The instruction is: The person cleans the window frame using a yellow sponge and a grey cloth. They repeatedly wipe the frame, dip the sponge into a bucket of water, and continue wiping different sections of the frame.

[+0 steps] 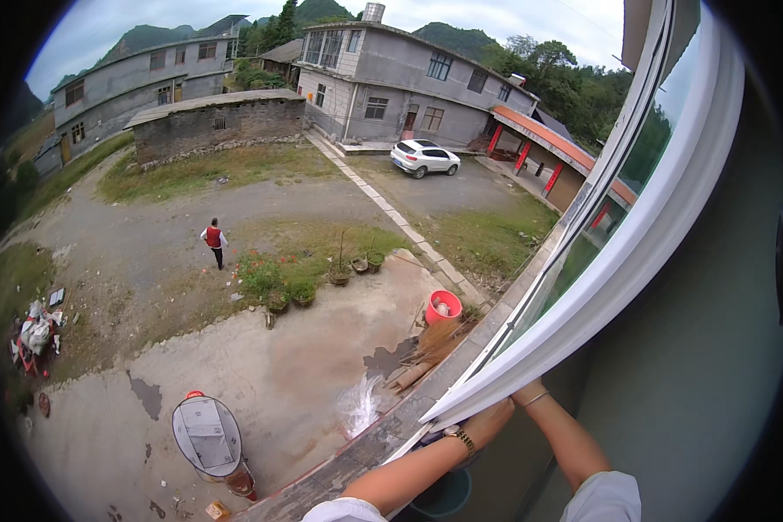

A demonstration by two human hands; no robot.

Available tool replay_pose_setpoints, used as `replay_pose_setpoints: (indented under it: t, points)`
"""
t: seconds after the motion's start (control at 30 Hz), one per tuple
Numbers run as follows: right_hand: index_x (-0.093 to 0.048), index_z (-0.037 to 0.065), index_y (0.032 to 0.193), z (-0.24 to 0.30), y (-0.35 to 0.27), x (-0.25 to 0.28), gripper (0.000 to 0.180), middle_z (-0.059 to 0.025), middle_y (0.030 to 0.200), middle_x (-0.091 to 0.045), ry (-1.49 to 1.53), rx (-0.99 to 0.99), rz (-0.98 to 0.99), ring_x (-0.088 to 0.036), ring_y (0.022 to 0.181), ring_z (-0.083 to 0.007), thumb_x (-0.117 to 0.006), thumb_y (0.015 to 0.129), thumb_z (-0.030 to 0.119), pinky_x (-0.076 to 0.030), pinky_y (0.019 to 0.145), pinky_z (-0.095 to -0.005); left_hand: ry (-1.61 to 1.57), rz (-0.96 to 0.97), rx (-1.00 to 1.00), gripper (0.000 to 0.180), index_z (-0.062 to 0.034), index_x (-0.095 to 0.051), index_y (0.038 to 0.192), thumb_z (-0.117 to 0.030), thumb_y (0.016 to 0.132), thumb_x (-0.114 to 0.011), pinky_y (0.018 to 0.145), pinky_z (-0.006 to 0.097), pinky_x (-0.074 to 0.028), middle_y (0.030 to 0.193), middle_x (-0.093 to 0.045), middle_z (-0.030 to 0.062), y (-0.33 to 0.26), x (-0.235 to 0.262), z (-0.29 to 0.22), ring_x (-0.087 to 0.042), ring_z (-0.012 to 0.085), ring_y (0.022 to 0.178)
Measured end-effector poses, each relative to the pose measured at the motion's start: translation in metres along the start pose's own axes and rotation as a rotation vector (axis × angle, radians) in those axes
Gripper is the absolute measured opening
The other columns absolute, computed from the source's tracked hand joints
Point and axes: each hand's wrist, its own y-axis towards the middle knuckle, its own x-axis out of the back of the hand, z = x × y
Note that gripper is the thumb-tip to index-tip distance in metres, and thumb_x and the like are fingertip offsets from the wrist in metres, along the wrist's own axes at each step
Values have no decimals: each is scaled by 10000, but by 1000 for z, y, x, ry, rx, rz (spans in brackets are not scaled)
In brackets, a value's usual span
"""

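My left hand (489, 422), a gold watch (461, 438) on its wrist, reaches up to the lower edge of a white-framed window sash (574, 335). Close beside it is my right hand (528, 393), which wears a thin bracelet (538, 398). Both hands meet behind the bottom part of the sash frame. The frame hides most of their fingers, and I cannot make out whether they grip anything. The sash stands slanted from upper right to lower middle, with its glass (574, 252) facing the yard.
Below my arms stands a dark green bucket (444, 494). Outside, the sill (348, 474) drops to a concrete yard with a red tub (443, 306), brushwood, potted plants and a parked tricycle (207, 431). Farther off are a person in a red vest (214, 239) and a white car (424, 158).
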Motion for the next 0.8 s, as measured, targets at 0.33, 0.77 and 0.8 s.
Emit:
replay_pose_setpoints:
  t: [0.33,0.77,0.8]
  points:
    - [-690,103,1113,64,11,9,346,-185,1053,-700,-719,543,483,-699,924,-354,-641,779,182,-566,760,-464,-364,-8,10,104,-70,-693,755,-123,777,-606,696,372,-523,771,-678,105,-63,37,28,-643,255,831]
    - [-723,114,844,232,-125,28,183,-113,808,-719,-235,443,950,-686,759,-321,-671,796,283,-534,697,-436,-567,533,-69,152,9,-686,737,-135,690,-691,621,430,-544,775,-684,190,-220,209,65,-685,357,724]
    - [-721,108,846,243,-133,21,183,-115,806,-717,-182,451,1006,-685,758,-321,-674,796,278,-530,693,-434,-592,639,-96,165,-25,-711,810,-143,697,-686,649,435,-544,804,-693,175,-223,220,76,-687,357,776]
